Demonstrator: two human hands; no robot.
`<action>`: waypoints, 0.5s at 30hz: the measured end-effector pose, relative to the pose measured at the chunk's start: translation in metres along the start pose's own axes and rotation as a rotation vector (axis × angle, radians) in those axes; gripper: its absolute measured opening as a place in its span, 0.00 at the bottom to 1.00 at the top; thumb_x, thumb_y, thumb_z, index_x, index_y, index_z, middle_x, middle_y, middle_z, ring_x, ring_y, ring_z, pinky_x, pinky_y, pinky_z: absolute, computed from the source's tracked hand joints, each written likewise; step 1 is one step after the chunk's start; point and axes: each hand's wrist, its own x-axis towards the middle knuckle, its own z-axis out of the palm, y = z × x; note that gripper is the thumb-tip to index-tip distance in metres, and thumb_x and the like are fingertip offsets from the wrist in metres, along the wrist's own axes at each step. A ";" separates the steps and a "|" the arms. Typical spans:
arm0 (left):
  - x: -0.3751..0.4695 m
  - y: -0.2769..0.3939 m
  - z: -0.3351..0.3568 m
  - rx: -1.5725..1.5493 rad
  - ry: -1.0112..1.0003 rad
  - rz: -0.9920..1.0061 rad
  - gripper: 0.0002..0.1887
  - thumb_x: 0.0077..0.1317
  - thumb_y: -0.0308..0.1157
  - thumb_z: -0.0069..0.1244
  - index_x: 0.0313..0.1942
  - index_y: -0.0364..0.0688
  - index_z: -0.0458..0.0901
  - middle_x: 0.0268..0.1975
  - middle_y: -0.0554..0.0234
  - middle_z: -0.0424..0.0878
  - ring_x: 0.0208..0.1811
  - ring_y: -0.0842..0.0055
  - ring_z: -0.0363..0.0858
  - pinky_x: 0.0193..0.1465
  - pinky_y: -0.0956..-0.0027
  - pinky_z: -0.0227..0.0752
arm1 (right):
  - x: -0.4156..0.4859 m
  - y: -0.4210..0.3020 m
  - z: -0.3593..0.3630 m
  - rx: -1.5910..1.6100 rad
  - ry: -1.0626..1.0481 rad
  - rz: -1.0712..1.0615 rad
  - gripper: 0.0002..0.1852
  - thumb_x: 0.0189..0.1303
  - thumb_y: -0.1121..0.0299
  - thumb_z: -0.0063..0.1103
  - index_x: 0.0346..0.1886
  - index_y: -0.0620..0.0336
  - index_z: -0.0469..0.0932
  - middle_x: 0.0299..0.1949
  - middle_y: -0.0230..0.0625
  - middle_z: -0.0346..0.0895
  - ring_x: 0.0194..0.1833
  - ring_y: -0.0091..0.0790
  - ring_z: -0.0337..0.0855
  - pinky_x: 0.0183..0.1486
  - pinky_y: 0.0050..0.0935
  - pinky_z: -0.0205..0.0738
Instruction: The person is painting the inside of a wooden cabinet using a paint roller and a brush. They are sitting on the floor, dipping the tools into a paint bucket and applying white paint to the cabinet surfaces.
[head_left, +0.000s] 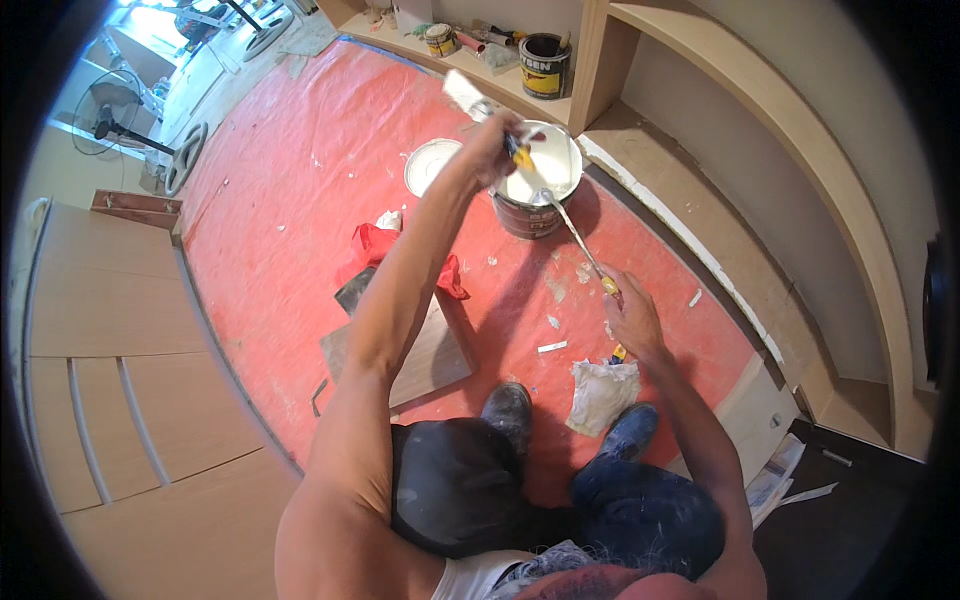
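My left hand (499, 150) is raised over the left rim of a bucket (534, 217) of white paint (551, 166). It grips a putty knife with a yellow and black handle (519, 152), whose wide, white-coated blade (463, 94) points up and left. My right hand (634, 319) holds the yellow handle end of a thin metal rod (581, 244). The rod slants up into the bucket, its far end at the paint by the near rim. The bucket's round white lid (433, 166) lies left of it on the red floor sheet. Below my right hand lies a white-smeared cloth (600, 394).
A paint can (544, 66) and a smaller can (440, 40) stand on the low wooden shelf behind. Wooden shelving (817, 157) curves along the right. A wooden board (431, 356) and red plastic (369, 244) lie under my left arm. A fan (109, 116) stands far left.
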 end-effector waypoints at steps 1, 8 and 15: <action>-0.005 -0.007 0.015 -0.003 -0.006 0.017 0.07 0.67 0.33 0.40 0.38 0.39 0.73 0.30 0.59 0.79 0.26 0.78 0.72 0.33 0.71 0.70 | 0.000 -0.004 -0.011 -0.008 -0.017 -0.016 0.24 0.60 0.79 0.50 0.62 0.58 0.72 0.47 0.48 0.78 0.47 0.43 0.80 0.52 0.38 0.73; -0.049 -0.030 0.068 0.110 0.018 -0.055 0.14 0.66 0.40 0.44 0.37 0.37 0.75 0.24 0.64 0.73 0.23 0.76 0.72 0.27 0.68 0.68 | -0.002 -0.002 -0.073 -0.201 0.073 -0.023 0.24 0.60 0.76 0.51 0.61 0.58 0.75 0.46 0.49 0.79 0.46 0.50 0.80 0.52 0.39 0.72; -0.098 -0.051 0.036 0.245 -0.024 -0.049 0.13 0.69 0.39 0.44 0.39 0.36 0.74 0.29 0.61 0.78 0.30 0.70 0.84 0.35 0.66 0.80 | -0.046 -0.019 -0.104 -0.203 -0.096 0.030 0.22 0.59 0.76 0.55 0.59 0.59 0.77 0.46 0.49 0.80 0.45 0.50 0.81 0.52 0.37 0.73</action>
